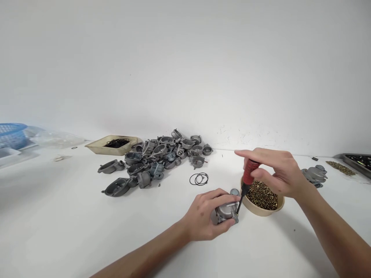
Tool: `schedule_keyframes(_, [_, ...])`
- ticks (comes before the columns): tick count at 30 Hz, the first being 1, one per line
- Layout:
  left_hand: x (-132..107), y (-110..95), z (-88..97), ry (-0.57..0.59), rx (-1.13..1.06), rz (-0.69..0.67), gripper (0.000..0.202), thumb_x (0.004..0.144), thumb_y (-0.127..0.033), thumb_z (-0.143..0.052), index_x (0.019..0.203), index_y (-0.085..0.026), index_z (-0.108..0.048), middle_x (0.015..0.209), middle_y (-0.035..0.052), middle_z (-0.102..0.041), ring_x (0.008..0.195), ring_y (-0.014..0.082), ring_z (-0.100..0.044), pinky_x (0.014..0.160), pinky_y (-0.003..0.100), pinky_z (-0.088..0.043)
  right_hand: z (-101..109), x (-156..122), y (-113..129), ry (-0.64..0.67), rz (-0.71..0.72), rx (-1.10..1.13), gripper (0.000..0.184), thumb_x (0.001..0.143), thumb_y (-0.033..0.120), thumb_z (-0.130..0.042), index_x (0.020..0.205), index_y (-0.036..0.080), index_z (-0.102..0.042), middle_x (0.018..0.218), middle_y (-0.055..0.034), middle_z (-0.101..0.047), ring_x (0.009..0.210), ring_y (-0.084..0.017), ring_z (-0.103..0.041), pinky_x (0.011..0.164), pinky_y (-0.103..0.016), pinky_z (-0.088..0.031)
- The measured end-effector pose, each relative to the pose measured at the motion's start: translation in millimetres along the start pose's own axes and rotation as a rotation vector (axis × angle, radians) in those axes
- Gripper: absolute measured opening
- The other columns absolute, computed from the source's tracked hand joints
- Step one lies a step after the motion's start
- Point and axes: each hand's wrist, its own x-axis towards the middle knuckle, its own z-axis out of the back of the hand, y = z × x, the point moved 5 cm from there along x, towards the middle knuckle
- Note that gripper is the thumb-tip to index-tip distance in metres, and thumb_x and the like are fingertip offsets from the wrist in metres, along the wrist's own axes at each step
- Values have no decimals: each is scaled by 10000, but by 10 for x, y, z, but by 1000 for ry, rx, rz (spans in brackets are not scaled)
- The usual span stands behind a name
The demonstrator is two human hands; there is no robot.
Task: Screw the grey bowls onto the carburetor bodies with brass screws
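My left hand (204, 216) is wrapped round a small grey metal housing (226, 211) resting on the white table. My right hand (275, 172) pinches the red handle of a screwdriver (247, 175), held nearly upright. Its dark tip touches the right edge of the housing. Right behind the screwdriver stands a tan bowl (262, 208) full of brass screws.
A heap of grey metal housings (156, 158) lies at the centre left, with black rubber rings (199, 179) beside it and a beige tray of rings (111, 145) behind. A blue basket (11, 133) sits far left. More housings (314, 175), loose screws (340, 167) and a dark tray (358, 162) lie at right.
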Motion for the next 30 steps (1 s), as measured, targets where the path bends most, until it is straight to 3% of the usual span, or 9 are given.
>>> schedule_keyframes(3, [1, 4, 3, -9, 27, -8, 402, 890, -329, -734, 1282, -261, -676, 1081, 54, -758, 854, 216, -748, 758, 309, -590, -45, -10, -32, 59, -82, 198, 489, 1089, 174, -460, 1564, 278, -504, 1298, -111, -725, 984, -185, -759, 869, -391, -655])
schedule_keyframes(5, [1, 2, 5, -21, 44, -22, 415, 880, -325, -741, 1286, -272, -672, 1065, 45, -760, 834, 210, -746, 731, 298, -582, -62, -2, -38, 40, -93, 296, 488, 1036, 165, -606, 1503, 305, -579, 1208, -85, -749, 951, -181, -766, 785, -339, -668])
schedule_keyframes(8, [0, 1, 9, -36, 52, -37, 431, 867, -321, -743, 1290, -280, -670, 1061, 38, -764, 806, 198, -742, 708, 284, -575, -36, 19, -18, -83, -28, 137, 458, 905, 181, -809, 1338, 299, -721, 871, -8, -730, 747, -129, -706, 680, -266, -627])
schedule_keyframes(13, [2, 0, 7, -38, 62, -29, 408, 857, -332, -752, 1254, -269, -683, 1066, 39, -769, 813, 198, -748, 714, 281, -578, -114, 26, -24, 57, -163, 292, 412, 1069, 188, -526, 1465, 261, -613, 1290, -125, -702, 982, -188, -747, 808, -359, -668])
schedule_keyframes(18, [9, -21, 16, -64, 83, -53, 433, 853, -324, -733, 1279, -277, -679, 1033, 32, -773, 771, 184, -745, 673, 260, -572, -54, 36, 48, -43, -48, 76, 382, 916, 150, -780, 1281, 254, -739, 891, -32, -714, 771, -144, -701, 709, -296, -634])
schedule_keyframes(22, [12, -18, 12, -51, 88, -41, 414, 846, -323, -728, 1254, -268, -687, 1035, 34, -778, 783, 190, -749, 676, 267, -578, -111, 44, 39, 59, -97, 244, 401, 1060, 172, -529, 1445, 231, -627, 1177, -127, -712, 962, -186, -732, 784, -351, -658])
schedule_keyframes(24, [11, -14, 12, -46, 94, -33, 418, 840, -317, -731, 1253, -267, -689, 1033, 32, -776, 776, 187, -747, 664, 265, -576, -104, 43, 35, 59, -83, 296, 402, 1038, 158, -591, 1428, 244, -638, 1104, -100, -743, 941, -181, -742, 776, -334, -657])
schedule_keyframes(27, [10, -11, 11, -40, 90, -34, 430, 836, -302, -727, 1264, -266, -690, 1046, 30, -773, 775, 179, -747, 677, 264, -584, -39, 36, 33, -27, -17, 91, 411, 925, 169, -783, 1323, 247, -713, 844, -21, -728, 774, -144, -691, 709, -281, -617])
schedule_keyframes(30, [14, -11, 8, -33, 90, -37, 431, 835, -303, -722, 1262, -262, -691, 1063, 34, -774, 783, 179, -747, 695, 268, -590, -41, 29, 16, 24, -77, 119, 388, 1043, 211, -600, 1427, 240, -644, 1106, -95, -746, 921, -179, -727, 819, -346, -640])
